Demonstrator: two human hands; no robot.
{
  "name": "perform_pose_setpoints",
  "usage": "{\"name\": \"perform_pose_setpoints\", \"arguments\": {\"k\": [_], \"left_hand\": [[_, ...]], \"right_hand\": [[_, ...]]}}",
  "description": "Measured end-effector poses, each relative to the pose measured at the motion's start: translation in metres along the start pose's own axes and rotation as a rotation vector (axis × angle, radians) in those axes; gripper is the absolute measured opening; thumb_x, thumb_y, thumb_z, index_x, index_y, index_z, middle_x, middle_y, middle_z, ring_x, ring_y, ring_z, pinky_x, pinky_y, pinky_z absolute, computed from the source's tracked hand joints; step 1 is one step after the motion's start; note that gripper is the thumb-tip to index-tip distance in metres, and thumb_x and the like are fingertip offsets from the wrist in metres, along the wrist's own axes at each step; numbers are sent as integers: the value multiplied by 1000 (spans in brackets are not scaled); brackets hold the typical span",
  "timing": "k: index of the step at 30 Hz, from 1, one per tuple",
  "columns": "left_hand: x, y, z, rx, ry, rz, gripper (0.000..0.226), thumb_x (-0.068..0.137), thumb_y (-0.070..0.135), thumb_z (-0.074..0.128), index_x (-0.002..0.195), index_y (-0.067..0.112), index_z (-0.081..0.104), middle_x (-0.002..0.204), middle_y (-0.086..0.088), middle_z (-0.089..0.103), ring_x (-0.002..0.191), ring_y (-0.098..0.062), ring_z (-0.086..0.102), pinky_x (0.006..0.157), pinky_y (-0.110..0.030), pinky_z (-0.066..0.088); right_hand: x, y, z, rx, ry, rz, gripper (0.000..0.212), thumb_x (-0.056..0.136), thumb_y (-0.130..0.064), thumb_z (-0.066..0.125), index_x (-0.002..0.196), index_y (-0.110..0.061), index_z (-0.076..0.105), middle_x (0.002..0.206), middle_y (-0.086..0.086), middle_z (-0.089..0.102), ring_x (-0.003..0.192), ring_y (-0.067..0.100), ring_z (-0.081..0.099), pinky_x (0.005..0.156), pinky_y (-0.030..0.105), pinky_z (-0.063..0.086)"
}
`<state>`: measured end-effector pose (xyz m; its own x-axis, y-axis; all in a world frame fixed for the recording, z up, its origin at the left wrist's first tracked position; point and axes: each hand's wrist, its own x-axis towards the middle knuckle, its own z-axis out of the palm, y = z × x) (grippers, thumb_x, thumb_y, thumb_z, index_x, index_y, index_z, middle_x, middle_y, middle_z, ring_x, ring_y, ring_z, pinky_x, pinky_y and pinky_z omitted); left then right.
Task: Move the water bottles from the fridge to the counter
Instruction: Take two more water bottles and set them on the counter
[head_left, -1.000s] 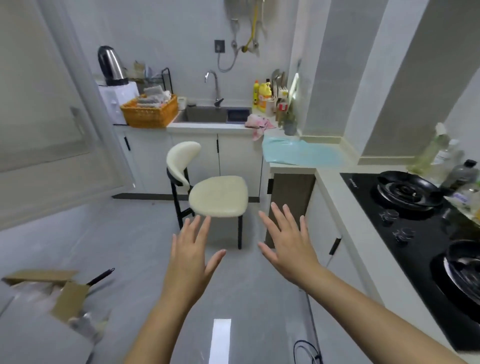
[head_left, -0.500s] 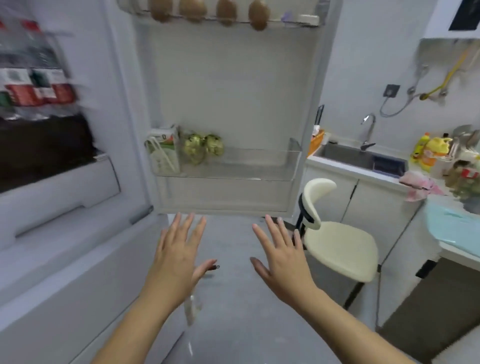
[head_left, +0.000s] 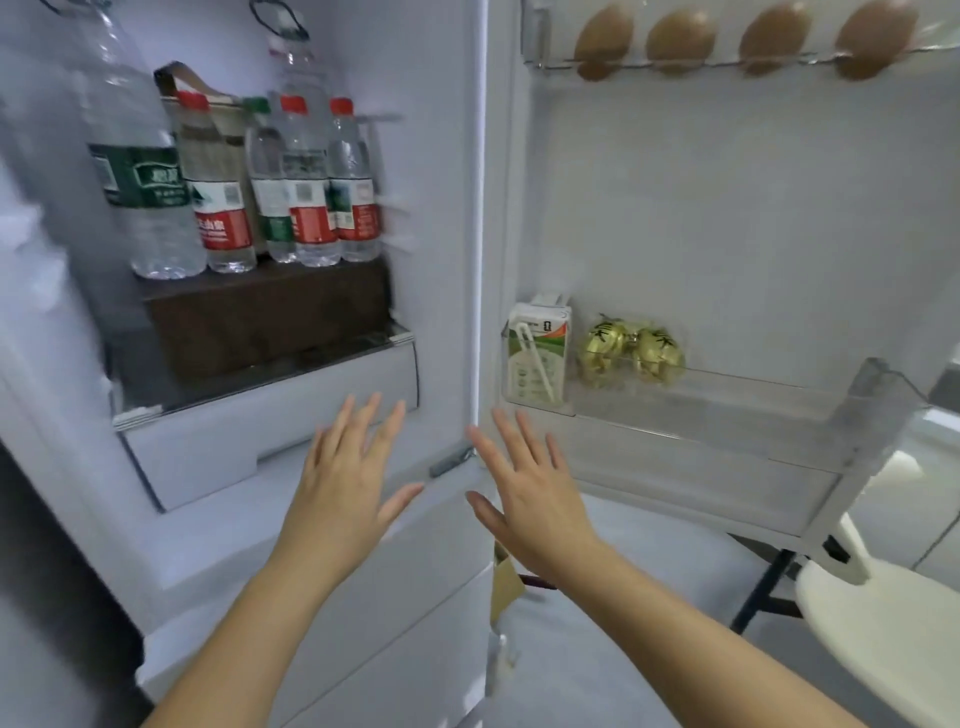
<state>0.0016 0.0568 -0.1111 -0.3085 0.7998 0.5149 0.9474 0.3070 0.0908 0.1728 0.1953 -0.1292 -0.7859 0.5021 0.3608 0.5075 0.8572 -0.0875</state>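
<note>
Bottles (head_left: 311, 182) above both empty hands

1. Setting: home kitchen.
2. Evidence: household fridge (head_left: 441, 208) standing open, bottles (head_left: 311, 208) lined up inside.
3. Door (head_left: 727, 208) racks: eggs (head_left: 680, 39) in the top row, a carton (head_left: 537, 353) with a straw lower down.
4. Cream chair (head_left: 883, 623) just beside the door, lower right.

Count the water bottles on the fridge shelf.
6. A large green-labelled bottle stands at the left. To its right is a row of four small bottles, capped red, green, red and red. Another large bottle stands behind them. More may be hidden at the back.
</note>
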Motion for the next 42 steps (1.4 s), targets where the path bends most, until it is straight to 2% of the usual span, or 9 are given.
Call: {"name": "perform_pose_setpoints", "arguments": {"k": [2,6,11,18,26,30,37,40,42], "left_hand": [[5,-18,-1,20,18,-38,81,84,60,40,151,15,30,154,-13,33,144,-35,25,110,-57,34],[21,-47,-5,81,72,-96,80,89,64,41,151,15,29,155,-12,32,145,-34,23,111,-56,33],[38,-73,-12,108,96,-236,81,88,53,55,154,22,20,160,-6,20,150,-27,8,118,-49,16],[75,-105,-19,184,93,-382,79,93,49,55,155,24,14,163,-4,12,151,-24,1,120,-47,10],[159,-156,-32,363,20,-332,75,96,50,48,155,23,11,162,-5,11,150,-25,2,120,-47,14],[213,-178,-41,328,63,-284,75,96,49,50,155,23,12,162,-6,14,150,-26,6,120,-48,14],[318,-187,-71,218,274,-208,77,93,50,53,154,19,16,159,-7,23,147,-25,19,118,-46,24],[351,-186,-86,112,354,-212,75,93,46,56,152,16,21,153,-7,34,140,-25,34,108,-44,39],[368,-189,-91,23,379,-229,70,93,44,57,149,15,27,145,-6,44,131,-24,44,99,-42,45]], "right_hand": [[20,-8,7,43,-16,-54,67,102,-49,37,157,-34,2,167,3,-6,153,29,-11,122,48,0],[67,-25,14,90,-20,-139,66,104,-46,37,158,-33,1,166,2,-11,152,26,-15,122,43,-4],[124,-39,21,126,-1,-205,67,104,-43,39,158,-30,3,167,4,-10,153,28,-11,123,45,2],[202,-62,24,234,63,-153,67,103,-42,40,158,-31,4,167,4,-6,153,28,-7,124,47,10],[306,-78,8,237,124,-41,68,102,-41,43,158,-27,7,167,8,0,153,31,0,122,50,17],[357,-73,-19,281,194,2,68,103,-40,43,159,-27,7,167,5,1,153,29,2,121,50,19],[431,-66,-74,481,396,10,70,99,-34,53,157,-20,16,163,8,20,149,29,20,119,47,28],[452,-66,-89,497,458,0,66,98,-31,54,155,-17,23,147,9,45,131,28,46,105,41,45],[461,-68,-97,584,447,29,63,98,-30,54,153,-19,25,136,6,54,110,21,56,80,29,52]]}}
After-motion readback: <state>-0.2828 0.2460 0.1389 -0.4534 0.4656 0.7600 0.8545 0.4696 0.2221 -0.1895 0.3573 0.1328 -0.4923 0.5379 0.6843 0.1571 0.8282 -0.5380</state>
